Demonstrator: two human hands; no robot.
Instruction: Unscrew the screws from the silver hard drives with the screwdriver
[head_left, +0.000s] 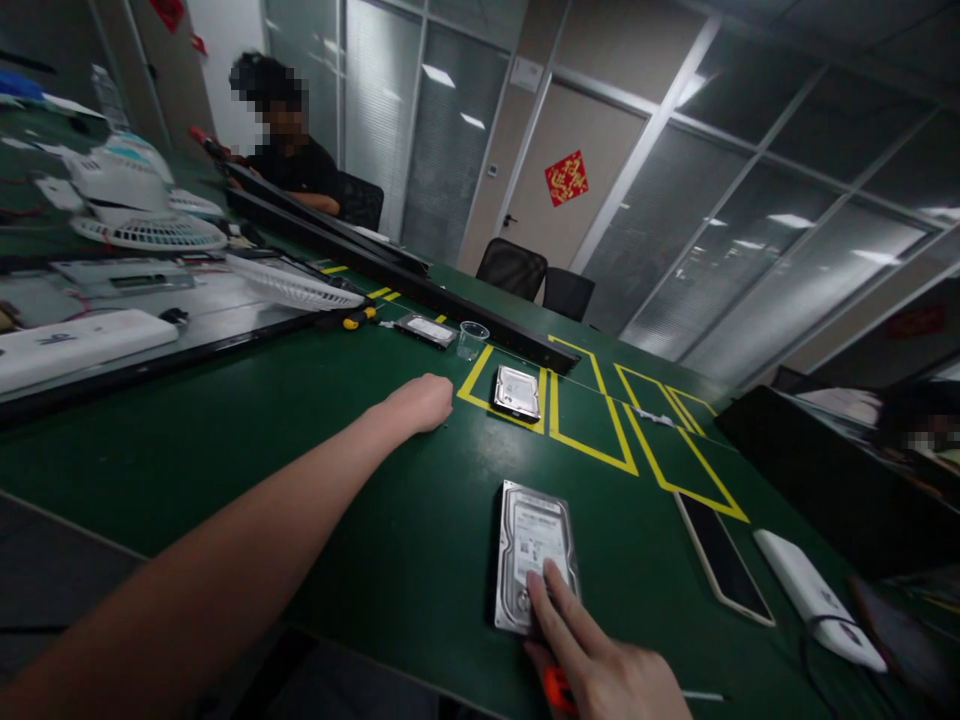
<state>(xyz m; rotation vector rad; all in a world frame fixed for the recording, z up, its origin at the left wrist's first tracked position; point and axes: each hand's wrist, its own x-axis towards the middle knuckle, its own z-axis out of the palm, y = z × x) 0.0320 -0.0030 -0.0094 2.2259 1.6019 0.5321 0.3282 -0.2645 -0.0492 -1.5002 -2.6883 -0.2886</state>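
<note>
My left hand [429,402] reaches out over the green table with its fingers curled closed; whatever they hold, if anything, is hidden. A tiny dark speck lies just below its fingertips. Close to me, a silver hard drive [529,530] lies label up on the table. Two fingertips of my right hand [611,660] press on its near end. An orange-and-black handle [556,690] shows under that hand, and a thin metal shaft [705,696] sticks out on its other side, like a screwdriver held in the palm. A second hard drive [517,392] sits inside a yellow taped box.
A clear plastic cup [472,340] and another hard drive [426,330] stand beyond my left hand. A long black bar [390,265] crosses the table. At right lie a phone [724,560] and a white device [817,595]. White fan parts [150,230] and a seated person are at left.
</note>
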